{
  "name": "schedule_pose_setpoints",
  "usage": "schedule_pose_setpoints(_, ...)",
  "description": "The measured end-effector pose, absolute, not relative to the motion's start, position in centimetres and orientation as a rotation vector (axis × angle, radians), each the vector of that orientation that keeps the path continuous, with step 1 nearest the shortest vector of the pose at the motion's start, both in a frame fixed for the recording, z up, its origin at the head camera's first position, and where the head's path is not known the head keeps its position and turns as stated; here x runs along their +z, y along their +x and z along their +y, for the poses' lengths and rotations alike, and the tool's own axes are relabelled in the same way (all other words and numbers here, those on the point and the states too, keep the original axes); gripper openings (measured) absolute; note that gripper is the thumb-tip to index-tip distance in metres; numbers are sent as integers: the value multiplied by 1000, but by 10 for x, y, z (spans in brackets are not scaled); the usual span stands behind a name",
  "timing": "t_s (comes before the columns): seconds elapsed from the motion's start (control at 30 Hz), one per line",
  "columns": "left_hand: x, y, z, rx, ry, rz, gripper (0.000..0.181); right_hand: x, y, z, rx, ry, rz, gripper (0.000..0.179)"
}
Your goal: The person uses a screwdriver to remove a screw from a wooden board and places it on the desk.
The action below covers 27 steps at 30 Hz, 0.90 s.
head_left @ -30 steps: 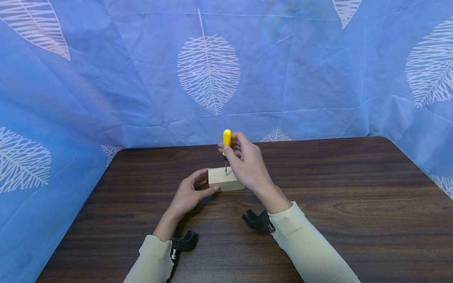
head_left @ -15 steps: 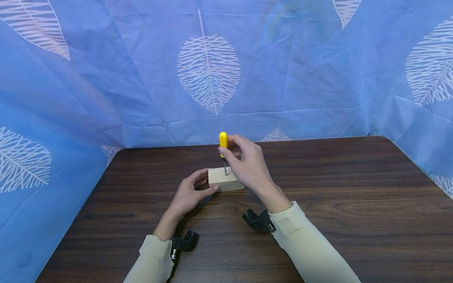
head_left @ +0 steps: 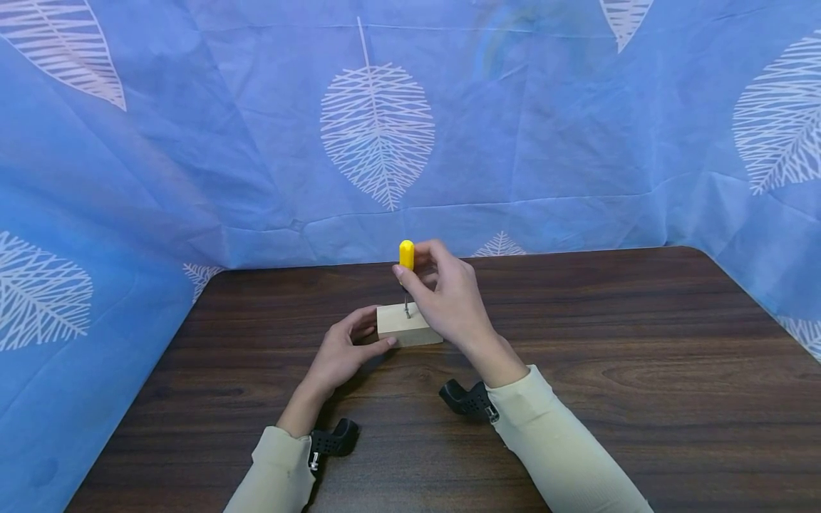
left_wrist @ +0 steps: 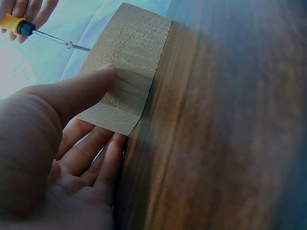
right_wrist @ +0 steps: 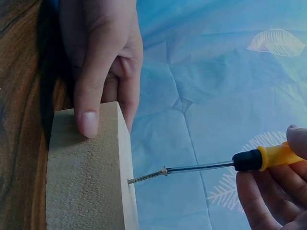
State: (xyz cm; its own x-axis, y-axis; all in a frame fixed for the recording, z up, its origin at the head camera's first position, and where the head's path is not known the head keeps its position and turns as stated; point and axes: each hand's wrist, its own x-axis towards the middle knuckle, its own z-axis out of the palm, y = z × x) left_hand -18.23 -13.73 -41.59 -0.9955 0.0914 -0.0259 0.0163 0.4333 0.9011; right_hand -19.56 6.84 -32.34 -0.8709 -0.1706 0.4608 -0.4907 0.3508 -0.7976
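A pale wooden block [head_left: 400, 326] lies on the dark table. My left hand [head_left: 346, 354] grips its left end, thumb on the near side and fingers behind. A threaded screw [right_wrist: 146, 178] stands partly sunk in the block's top face, most of its thread showing. My right hand [head_left: 452, 299] holds a yellow-handled screwdriver [head_left: 407, 255] between thumb and fingers, shaft pointing down. The screwdriver's black collar [right_wrist: 247, 161] and metal shaft show in the right wrist view, the tip set on the screw head. In the left wrist view the left thumb [left_wrist: 91, 88] presses the block's side.
The brown wood-grain table [head_left: 609, 356] spreads around the block. Behind it hangs a blue cloth [head_left: 269, 142] printed with white leaves. A black wrist camera [head_left: 336, 437] is strapped at the left sleeve, and another black camera [head_left: 465, 397] at the right.
The screwdriver's handle has tilted slightly left and dipped a little, with the right fingers shifting around it. The left hand and the block have stayed in place.
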Motion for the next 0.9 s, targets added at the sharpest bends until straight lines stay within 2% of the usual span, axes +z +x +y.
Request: schedule_pose_setpoints(0.9,-417,-184,-138,1647,110,2593,65,-324,-196,68,1483,554,-2369,25)
